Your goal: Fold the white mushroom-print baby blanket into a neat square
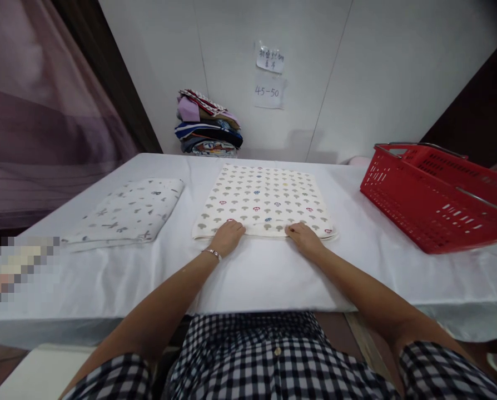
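On the pale wall above the desk's far edge hang two white paper sheets (269, 91); the lower reads "45-50" by hand, while the upper bears handwritten Chinese characters too blurred to read surely. At the desk's right edge stands a red plastic basket (415, 194) with slotted, perforated walls and thin metal handles; its bottom is hidden from view. A smooth, glossy white cloth covers the desk (269, 278), hanging over the near edge.

Around the middle of the desk lies a folded cream fabric printed with rows of grey, red and blue mushrooms (269, 194), roughly square and flat, its layers showing along the near side. Both hands are closed on that side, fingers curled and thumbs inward: the left hand (228, 236) left of its middle, the right hand (304, 239) right of it. Near the desk's left edge lies a folded white fabric with small scattered prints (127, 214). By the far edge, left of centre, rises a stack of folded multicoloured textiles (209, 125).
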A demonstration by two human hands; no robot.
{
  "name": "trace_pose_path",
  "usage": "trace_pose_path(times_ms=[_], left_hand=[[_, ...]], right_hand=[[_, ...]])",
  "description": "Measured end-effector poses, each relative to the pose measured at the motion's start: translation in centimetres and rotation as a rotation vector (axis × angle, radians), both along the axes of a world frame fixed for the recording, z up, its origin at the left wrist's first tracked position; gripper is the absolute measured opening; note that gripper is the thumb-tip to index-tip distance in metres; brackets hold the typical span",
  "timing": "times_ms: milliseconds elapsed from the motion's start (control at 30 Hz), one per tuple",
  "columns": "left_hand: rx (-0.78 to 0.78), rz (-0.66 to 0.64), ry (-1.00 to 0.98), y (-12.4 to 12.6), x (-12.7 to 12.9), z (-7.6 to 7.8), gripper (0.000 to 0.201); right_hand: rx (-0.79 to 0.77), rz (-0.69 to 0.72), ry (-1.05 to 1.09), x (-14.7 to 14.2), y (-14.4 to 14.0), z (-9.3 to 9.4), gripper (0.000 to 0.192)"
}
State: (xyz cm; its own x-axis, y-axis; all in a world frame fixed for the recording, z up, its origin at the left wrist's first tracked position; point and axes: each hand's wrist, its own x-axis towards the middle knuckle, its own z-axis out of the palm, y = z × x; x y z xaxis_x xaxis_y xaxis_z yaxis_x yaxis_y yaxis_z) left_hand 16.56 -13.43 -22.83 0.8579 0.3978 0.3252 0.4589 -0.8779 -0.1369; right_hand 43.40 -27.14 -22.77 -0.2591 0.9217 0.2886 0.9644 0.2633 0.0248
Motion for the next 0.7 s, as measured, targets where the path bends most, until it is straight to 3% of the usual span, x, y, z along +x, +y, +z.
trace_pose_path(times_ms=[367,700], left_hand=[[-0.08,-0.066,0.028,-0.5,-2.0,0.6,0.028],[-0.003,0.057,0.131,-1.6,-0.6,1.8,0.026]], right_hand=[[-0.117,0.045,0.044,0.7,-1.9,0.9,0.036],[-0.08,-0.038,-0.069,2.3,-2.7,1.1,0.041]])
